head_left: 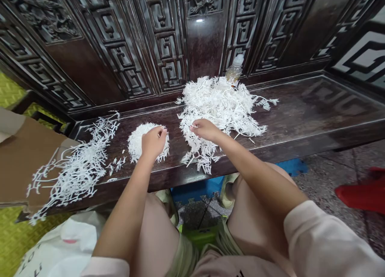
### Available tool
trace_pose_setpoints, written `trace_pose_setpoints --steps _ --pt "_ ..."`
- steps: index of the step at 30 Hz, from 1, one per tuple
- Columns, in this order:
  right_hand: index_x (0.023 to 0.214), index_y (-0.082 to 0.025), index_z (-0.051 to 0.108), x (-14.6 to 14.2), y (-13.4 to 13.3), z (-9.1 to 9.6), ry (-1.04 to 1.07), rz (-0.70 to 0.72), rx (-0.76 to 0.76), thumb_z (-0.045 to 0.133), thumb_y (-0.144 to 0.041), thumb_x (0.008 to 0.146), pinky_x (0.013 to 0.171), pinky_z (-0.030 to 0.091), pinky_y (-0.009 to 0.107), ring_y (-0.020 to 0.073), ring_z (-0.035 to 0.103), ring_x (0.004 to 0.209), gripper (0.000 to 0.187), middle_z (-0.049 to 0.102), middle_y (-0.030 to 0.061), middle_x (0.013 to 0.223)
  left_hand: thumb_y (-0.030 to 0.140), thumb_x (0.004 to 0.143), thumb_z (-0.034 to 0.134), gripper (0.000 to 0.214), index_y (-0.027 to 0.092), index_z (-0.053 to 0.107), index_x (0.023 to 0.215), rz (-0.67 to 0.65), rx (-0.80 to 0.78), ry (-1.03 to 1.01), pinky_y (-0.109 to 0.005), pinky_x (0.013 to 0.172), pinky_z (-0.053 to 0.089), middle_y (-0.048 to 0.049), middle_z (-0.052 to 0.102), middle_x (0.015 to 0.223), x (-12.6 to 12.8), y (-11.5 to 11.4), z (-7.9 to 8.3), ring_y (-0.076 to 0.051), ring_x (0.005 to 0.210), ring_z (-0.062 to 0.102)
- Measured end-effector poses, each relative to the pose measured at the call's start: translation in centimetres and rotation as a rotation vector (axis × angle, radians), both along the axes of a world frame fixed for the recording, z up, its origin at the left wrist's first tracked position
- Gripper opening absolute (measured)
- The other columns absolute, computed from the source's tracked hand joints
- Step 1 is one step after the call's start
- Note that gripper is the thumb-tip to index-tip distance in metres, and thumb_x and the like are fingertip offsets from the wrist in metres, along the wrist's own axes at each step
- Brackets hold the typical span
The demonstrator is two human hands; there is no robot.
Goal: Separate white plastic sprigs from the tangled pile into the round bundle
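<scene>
While the L hand (pixel 154 141) hovers on the small, round pile of fine white sprigs (pixel 136 139), the R hand (pixel 205 130) is in at the near-left edge of the large, loose heap of feathery white branching pieces (pixel 221 102). Both hands w/ fingers drawn in, thumb close to the fingertips; can't tell if either grips a piece, b/c whatever's there is too small & white on white. And look at the layout on the dark, glossy wooden table (pixel 296 114): round pile in the middle, big heap just R of it, both within easy reach, so prob. each hand gets its own pile w/o arms crossing. Far L, a long tangle of bare white branching stems (pixel 82 168), well apart from the heap, presumably so the stems don't snag the feathery stuff. A few loose bits lie between stems & round pile. Brown cardboard (pixel 33 160) sits at the L end, next to the stems. Behind the heap, a clear plastic bottle w/ white cap (pixel 236 67) stands close to the carved dark-wood backrest (pixel 206 44), likely parked there to stay out of the way, approx. upright, its base hidden.
</scene>
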State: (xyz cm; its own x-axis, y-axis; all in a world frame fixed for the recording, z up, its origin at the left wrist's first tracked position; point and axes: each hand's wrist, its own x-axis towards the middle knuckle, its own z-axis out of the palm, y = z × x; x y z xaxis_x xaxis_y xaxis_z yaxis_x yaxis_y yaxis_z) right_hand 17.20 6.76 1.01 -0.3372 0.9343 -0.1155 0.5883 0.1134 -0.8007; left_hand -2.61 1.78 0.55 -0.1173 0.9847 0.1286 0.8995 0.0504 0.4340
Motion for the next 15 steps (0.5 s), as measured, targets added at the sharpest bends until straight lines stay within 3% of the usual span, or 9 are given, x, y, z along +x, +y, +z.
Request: trace_pose_setpoints --steps 3,7,11,13,15 --pt "0.061 -0.016 0.047 -0.7 -1.2 0.1 0.13 0.084 -0.154 0.048 -0.034 0.073 0.057 0.035 0.025 0.0098 0.047 0.052 0.022 0.05 0.0007 0.059 0.033 0.076 0.037 0.026 0.022 0.057 0.089 0.16 -0.252 0.154 -0.039 0.074 0.034 -0.0091 0.061 0.091 -3.0 1.7 -2.4 -0.027 0.085 0.054" --pt "0.068 -0.016 0.05 -1.1 -1.8 0.4 0.235 0.115 -0.234 0.05 -0.029 0.073 0.062 0.037 0.024 0.0092 0.051 0.057 0.014 0.056 0.0018 0.068 0.036 0.073 0.041 0.052 0.019 0.039 0.122 0.274 -0.43 0.185 -0.046 0.079 0.033 -0.017 0.056 0.108 -4.2 2.0 -3.9 -0.034 0.096 0.052" --pt "0.069 -0.016 0.051 -1.2 -1.8 0.8 0.24 0.11 -0.259 0.053 -0.027 0.072 0.06 0.037 0.023 0.0091 0.05 0.056 0.011 0.055 0.0013 0.064 0.04 0.076 0.037 0.055 0.018 0.035 0.125 0.313 -0.273 0.226 -0.048 0.081 0.03 -0.0183 0.055 0.107 -2.9 1.7 -3.2 -0.034 0.097 0.05" --pt "0.067 -0.016 0.049 -1.1 -1.9 1.0 0.239 0.089 -0.263 0.053 -0.026 0.072 0.058 0.036 0.023 0.009 0.05 0.055 0.011 0.054 0.0008 0.062 0.04 0.077 0.035 0.046 0.019 0.045 0.117 0.199 -0.162 0.18 -0.043 0.08 0.033 -0.0155 0.056 0.103 -1.7 1.3 -2.4 -0.031 0.094 0.051" --pt "0.065 -0.016 0.049 -1.1 -2.1 1.1 0.255 0.079 -0.267 0.052 -0.024 0.073 0.056 0.036 0.022 0.0086 0.049 0.053 0.011 0.053 0.0004 0.06 0.04 0.08 0.031 0.04 0.02 0.053 0.106 -0.014 -0.048 0.068 -0.036 0.077 0.036 -0.011 0.057 0.098 -0.3 0.9 -1.4 -0.025 0.091 0.051"
